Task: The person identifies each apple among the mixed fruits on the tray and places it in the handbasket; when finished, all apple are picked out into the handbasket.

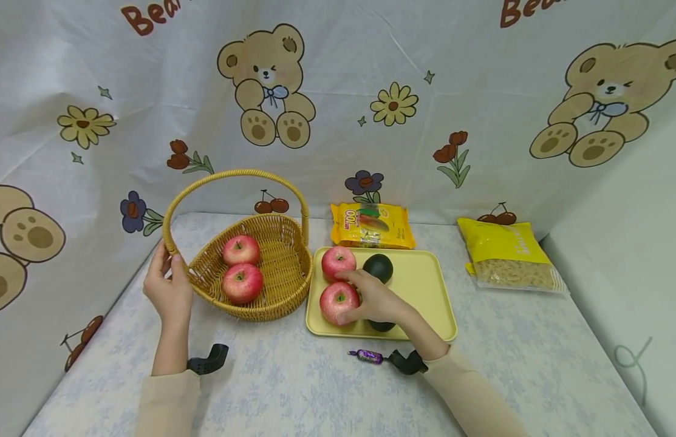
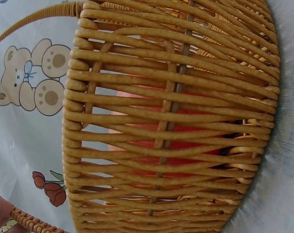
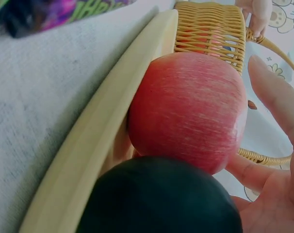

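Note:
At the base of its arched handle, my left hand point(image 1: 170, 285) holds a wicker basket point(image 1: 283, 267). Two red apples point(image 1: 242, 283) lie inside the basket, also glimpsed through its weave in the left wrist view. Over a yellow tray point(image 1: 425, 291), my right hand point(image 1: 377, 297) spreads thumb and fingers around the nearer red apple point(image 3: 190, 111). The thumb stands apart from that apple, while a finger reaches its far side. Another red apple point(image 1: 338, 262) sits just behind it. Two dark green round fruits point(image 1: 378, 267) share the tray, the nearer one partly hidden by my right hand.
Behind the tray lies a yellow snack packet point(image 1: 372, 226) with a mango picture. A yellow bag point(image 1: 509, 256) with a see-through lower part is at the right. One purple-wrapped candy point(image 1: 368, 356) lies in front of the tray. A printed cloth hangs behind.

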A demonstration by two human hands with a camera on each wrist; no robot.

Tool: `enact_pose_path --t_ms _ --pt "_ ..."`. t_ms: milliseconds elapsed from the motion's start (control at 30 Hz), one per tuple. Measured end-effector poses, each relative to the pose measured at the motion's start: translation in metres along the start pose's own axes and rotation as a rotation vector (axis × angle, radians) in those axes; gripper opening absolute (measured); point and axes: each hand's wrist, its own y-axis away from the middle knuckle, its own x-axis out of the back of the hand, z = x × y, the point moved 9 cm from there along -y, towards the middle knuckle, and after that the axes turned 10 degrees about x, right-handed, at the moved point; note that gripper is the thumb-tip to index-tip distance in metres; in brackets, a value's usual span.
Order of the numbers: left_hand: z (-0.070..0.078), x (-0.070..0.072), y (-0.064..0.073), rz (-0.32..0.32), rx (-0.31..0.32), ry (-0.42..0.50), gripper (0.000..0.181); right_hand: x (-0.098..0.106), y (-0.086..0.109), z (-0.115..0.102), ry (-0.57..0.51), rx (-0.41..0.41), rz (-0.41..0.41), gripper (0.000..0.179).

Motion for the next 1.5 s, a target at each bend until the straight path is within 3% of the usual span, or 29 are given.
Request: enact_pose_path --t_ms 500,1100,1500 --pt "0.000 0.000 0.001 -0.006 0.004 0.005 0.041 -0.011 0.000 0.013 0.061 -0.104 -0.056 0.083" --pt "0.000 0.000 0.001 -0.003 0.007 0.003 0.041 -0.012 -0.002 0.014 0.077 -0.114 -0.057 0.080" --pt "-0.001 -0.001 0.001 -0.009 0.024 -0.001 0.041 -0.011 -0.002 0.010 0.109 -0.074 -0.004 0.078"
